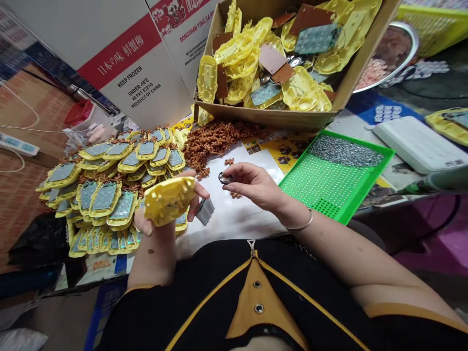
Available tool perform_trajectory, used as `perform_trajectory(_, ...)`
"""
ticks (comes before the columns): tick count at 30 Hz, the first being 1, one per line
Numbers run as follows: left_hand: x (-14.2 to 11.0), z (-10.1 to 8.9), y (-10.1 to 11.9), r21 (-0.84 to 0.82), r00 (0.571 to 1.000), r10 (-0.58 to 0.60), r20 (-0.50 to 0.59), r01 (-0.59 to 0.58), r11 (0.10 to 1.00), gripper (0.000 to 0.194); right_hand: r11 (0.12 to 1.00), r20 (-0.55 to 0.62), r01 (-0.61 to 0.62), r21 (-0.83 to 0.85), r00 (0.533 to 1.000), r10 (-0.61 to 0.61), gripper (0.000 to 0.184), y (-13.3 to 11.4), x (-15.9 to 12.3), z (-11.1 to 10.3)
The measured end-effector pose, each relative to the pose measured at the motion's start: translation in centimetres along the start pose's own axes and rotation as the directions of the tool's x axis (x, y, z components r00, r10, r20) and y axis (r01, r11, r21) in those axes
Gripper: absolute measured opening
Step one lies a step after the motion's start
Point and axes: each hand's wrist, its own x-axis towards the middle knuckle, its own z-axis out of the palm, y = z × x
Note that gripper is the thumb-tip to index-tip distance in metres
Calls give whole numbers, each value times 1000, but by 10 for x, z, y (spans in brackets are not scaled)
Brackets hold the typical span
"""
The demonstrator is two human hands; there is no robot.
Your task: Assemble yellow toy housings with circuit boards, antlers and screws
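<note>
A yellow plastic casing half (170, 201) rests in my left hand (193, 204), whose fingers and thumb close around its edges. Beside those fingers a small grey circuit board (205, 212) hangs tilted; whether wires or fingertips hold it I cannot tell. My right hand (256, 187) pinches a small round speaker (225, 179) between thumb and fingers, above the white work surface (215, 229). Just behind and below that hand lie a few small brown plastic pieces (229, 162), near a large brown heap (212, 141) of the same.
Stacked yellow casings with boards (120, 180) fill the left side. A cardboard box (270, 117) of casings and boards stands at the back. On the right are a green tray (310, 187) of screws (345, 151), a white box-shaped device (420, 144) and an electric screwdriver (438, 179).
</note>
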Motion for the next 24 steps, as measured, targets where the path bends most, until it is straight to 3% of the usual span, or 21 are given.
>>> perform_trajectory(2, 2, 10, 1, -22, 987, 162, 12, -162, 987, 101, 969, -6, 141, -202, 989, -145, 29, -16, -2, 1)
perform_trajectory(4, 3, 21, -1, -32, 974, 227, 6, -227, 973, 97, 857, 104, 317, -406, 948, -301, 21, -36, -6, 3)
perform_trajectory(6, 3, 32, -5, -42, 979, 203, 0, -203, 978, 97, 691, 302, 483, -537, 875, -377, 15, -55, -8, 6)
perform_trajectory(8, 1, 42, -13, -71, 993, 117, 20, -116, 991, 97, 544, 450, 584, -602, 811, -374, 11, -66, -9, 11)
perform_trajectory(10, -1, 51, -21, -105, 999, 29, 29, -26, 994, 91, 459, 454, 584, -669, 811, -369, 12, -66, -9, 17)
perform_trajectory(12, -3, 57, -29, -135, 999, -38, -12, 36, 990, 80, 420, 346, 518, -745, 839, -421, 18, -56, -9, 22)
perform_trajectory(14, -5, 61, -35, -162, 994, -78, -73, 66, 985, 70, 359, 255, 457, -813, 835, -487, 20, -44, -10, 23)
perform_trajectory(19, -10, 64, -44, -247, 959, -213, -184, 165, 955, 56, 28, 343, 450, -893, 718, -606, 17, -26, -15, 18)
perform_trajectory(22, -10, 65, -47, -306, 938, -250, -240, 172, 936, 55, -35, 382, 480, -876, 649, -658, 18, -24, -16, 14)
perform_trajectory(24, -9, 67, -47, -331, 951, -243, -192, 170, 928, 57, -60, 411, 502, -863, 627, -662, 16, -23, -16, 10)
